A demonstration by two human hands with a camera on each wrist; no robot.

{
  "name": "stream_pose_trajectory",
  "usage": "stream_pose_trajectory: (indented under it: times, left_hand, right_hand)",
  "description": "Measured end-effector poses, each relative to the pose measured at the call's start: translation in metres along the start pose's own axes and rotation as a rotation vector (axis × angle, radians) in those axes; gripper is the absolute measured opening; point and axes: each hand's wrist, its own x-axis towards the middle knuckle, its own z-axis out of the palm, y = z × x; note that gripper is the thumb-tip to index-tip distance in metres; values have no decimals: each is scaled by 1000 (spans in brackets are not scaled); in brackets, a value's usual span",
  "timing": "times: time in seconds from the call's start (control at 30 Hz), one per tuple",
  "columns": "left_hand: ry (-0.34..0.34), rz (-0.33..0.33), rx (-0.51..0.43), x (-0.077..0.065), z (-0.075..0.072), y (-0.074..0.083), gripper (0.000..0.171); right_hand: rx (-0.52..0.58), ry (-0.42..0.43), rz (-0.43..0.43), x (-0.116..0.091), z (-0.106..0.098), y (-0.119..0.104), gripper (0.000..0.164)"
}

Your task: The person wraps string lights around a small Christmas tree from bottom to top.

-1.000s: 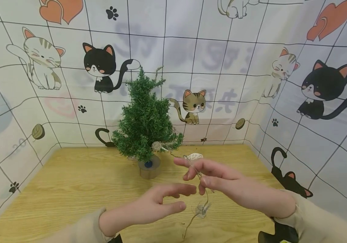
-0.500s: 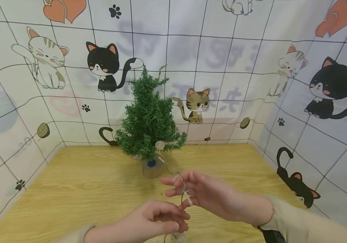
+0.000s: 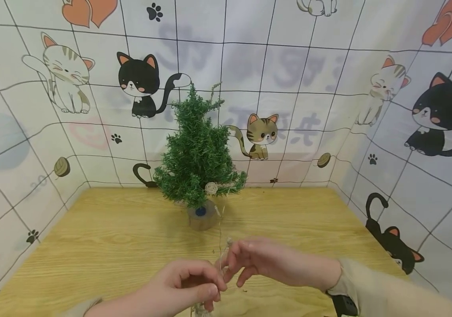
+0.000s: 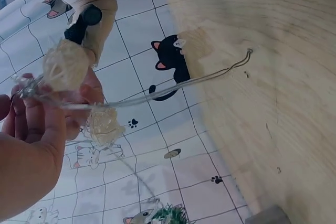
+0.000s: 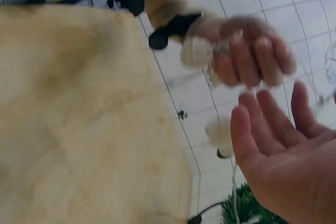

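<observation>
A thin clear wire of string lights (image 3: pixel 220 231) hangs from the lower right branches of a small green artificial Christmas tree (image 3: pixel 198 149) toward my hands. My left hand (image 3: pixel 182 284) pinches the wire, and a clear bunch of it shows just below those fingers. Close to the left fingertips, my right hand (image 3: pixel 267 266) has loosely bent fingers; in the right wrist view its palm is turned up and grips nothing visible. Woven pale balls (image 4: pixel 104 125) hang on the strand in the left wrist view. Another white woven ball (image 3: pixel 211 188) sits against the tree's lower branches.
The tree stands on a round wooden stump (image 3: pixel 202 218) near the back of a wood-grain table (image 3: pixel 130 229). A cat-print cloth (image 3: pixel 297 79) encloses the table at the back and both sides. A loop of cord (image 4: pixel 220 72) stretches across the left wrist view.
Both hands have come lower and to the left, closer together. My left fingers have closed on the wire, while the right hand has loosened. The head view has shifted slightly.
</observation>
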Motion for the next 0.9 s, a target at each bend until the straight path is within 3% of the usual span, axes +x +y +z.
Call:
stream_pose_trajectory:
  times: [0.07, 0.13, 0.2, 0.27, 0.33, 0.43, 0.5, 0.57, 0.7, 0.77, 0.9]
  left_hand:
    - [11, 2, 21, -4, -1, 5, 19]
    - [25, -9, 45, -9, -2, 11, 19]
    - [39, -20, 76, -13, -4, 18, 20]
    - [43, -17, 112, -16, -5, 24, 20]
    - [47, 1, 153, -18, -7, 29, 21]
    - [50, 34, 202, -18, -9, 34, 23]
    - [55, 50, 230, -18, -9, 37, 23]
    - [54, 69, 258, -17, -9, 38, 23]
    - [57, 98, 307, -18, -8, 40, 24]
    - [64, 89, 309, -19, -8, 40, 25]
    - [69, 72, 298, -19, -9, 42, 24]
  right_hand:
    - [-112, 27, -21, 5, -10, 0, 43]
    - [-290, 113, -48, 11, -24, -2, 36]
    - [-572, 237, -100, 20, -42, -5, 25]
    - [-922, 362, -141, 30, -60, -7, 15]
    - [-1273, 445, -177, 41, -78, -5, 27]
    - [-1682, 463, -196, 54, -100, -3, 46]
    - [-1837, 443, -189, 60, -111, -1, 43]
    - [-1921, 447, -183, 64, -122, 0, 29]
    - [-1896, 571, -171, 71, -143, -10, 7]
    - [-1791, 665, -130, 75, -154, -20, 10]
    - [-1475, 804, -39, 82, -174, -37, 17]
